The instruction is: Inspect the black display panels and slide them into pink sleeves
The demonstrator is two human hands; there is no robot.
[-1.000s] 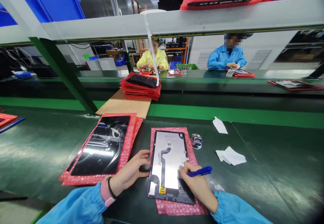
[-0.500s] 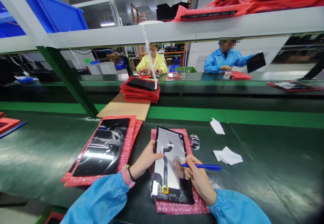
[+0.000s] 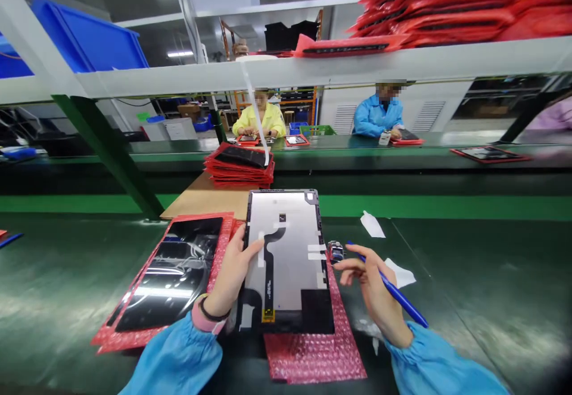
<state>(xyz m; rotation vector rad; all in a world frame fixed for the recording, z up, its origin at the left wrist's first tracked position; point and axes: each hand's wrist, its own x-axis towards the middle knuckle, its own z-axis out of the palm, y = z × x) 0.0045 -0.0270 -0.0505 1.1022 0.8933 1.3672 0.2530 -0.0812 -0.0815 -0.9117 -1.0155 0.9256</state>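
Observation:
My left hand (image 3: 232,271) grips the left edge of a tablet screen panel (image 3: 292,270), thumb on its grey back. The panel is raised and tilted toward me; a black ribbon cable (image 3: 269,264) with a yellow end runs down it, and white tape pieces sit near its right edge. Beneath lies a pink bubble-wrap sleeve (image 3: 317,359), partly hidden. Right of the panel, my right hand (image 3: 378,285) holds a slim blue pen (image 3: 402,302) slanting across it, some fingers extended. A small shiny metal object (image 3: 335,252) lies between panel and hand; I cannot tell its kind.
At left, a black glossy panel (image 3: 174,276) lies on red bubble sleeves. White paper scraps (image 3: 372,224) lie at right. Behind, a stack of red-wrapped panels (image 3: 241,165) sits on a board (image 3: 203,198). A shelf beam (image 3: 223,74) crosses above; co-workers sit beyond.
The tablet panel has been lifted off the bubble sleeve and tilted upright. My right hand has left it, moving right, the pen now slanting down to the right. The blue-clad co-worker's dark panel is lowered.

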